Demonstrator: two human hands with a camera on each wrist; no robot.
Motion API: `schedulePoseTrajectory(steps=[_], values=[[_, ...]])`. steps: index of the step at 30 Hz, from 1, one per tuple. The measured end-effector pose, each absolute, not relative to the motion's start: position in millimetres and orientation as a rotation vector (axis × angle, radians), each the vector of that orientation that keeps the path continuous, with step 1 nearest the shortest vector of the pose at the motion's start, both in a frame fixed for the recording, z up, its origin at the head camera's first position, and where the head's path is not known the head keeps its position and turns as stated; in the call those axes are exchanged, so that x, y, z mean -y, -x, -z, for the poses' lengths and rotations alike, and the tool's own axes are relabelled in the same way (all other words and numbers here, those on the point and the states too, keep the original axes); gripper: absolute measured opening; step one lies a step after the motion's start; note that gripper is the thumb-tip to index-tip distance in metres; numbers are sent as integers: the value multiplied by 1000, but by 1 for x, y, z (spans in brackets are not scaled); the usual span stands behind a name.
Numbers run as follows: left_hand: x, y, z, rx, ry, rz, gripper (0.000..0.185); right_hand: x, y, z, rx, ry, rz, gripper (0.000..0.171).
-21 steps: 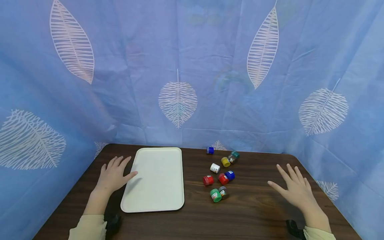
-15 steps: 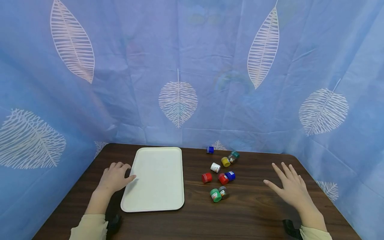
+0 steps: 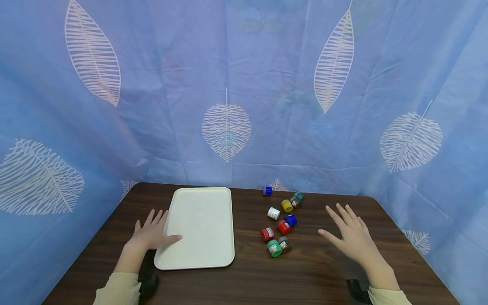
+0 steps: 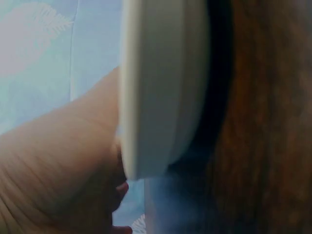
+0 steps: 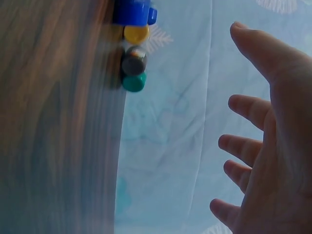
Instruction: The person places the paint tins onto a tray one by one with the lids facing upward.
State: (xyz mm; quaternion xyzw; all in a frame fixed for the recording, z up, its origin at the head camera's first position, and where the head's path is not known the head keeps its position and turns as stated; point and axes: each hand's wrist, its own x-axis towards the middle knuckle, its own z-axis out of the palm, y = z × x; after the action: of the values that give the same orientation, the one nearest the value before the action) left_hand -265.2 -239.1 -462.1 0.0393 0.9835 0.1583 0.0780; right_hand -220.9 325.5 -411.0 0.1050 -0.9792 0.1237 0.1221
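My left hand (image 3: 149,235) is at the left edge of a cream rectangular tray (image 3: 200,228), fingers spread, its thumb over the tray; whether it touches the tray I cannot tell. In the left wrist view the tray's rim (image 4: 161,92) covers part of the hand. My right hand (image 3: 354,242), fingers spread, is over the table's right side and holds nothing. Left of it lie small paint jars: a red jar (image 3: 267,234), another red jar (image 3: 284,227), a blue jar (image 3: 290,220), a green-lidded jar (image 3: 274,248) and a dark jar (image 3: 284,245).
Farther back are a white jar (image 3: 273,213), a yellow jar (image 3: 286,206), a teal-lidded jar (image 3: 297,199) and a blue jar (image 3: 267,190). A blue leaf-patterned curtain (image 3: 267,135) hangs behind the dark wooden table (image 3: 244,284).
My right hand has moved left toward the jars. My left hand has shifted nearer and right, its fingers bending and then straightening. The left red jar has rolled nearer; the blue one beside the other red shifted slightly.
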Motion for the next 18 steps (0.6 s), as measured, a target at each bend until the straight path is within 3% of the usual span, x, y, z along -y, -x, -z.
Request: schedulePoseTrajectory(steps=[6,18], values=[[242,266,468,-2905,-84,-506,127,-307,221,408,2823,-387,-342,80],[227,263,464,-2894,-98,-530,124,-259,226,426,2735,-671,-279,66]])
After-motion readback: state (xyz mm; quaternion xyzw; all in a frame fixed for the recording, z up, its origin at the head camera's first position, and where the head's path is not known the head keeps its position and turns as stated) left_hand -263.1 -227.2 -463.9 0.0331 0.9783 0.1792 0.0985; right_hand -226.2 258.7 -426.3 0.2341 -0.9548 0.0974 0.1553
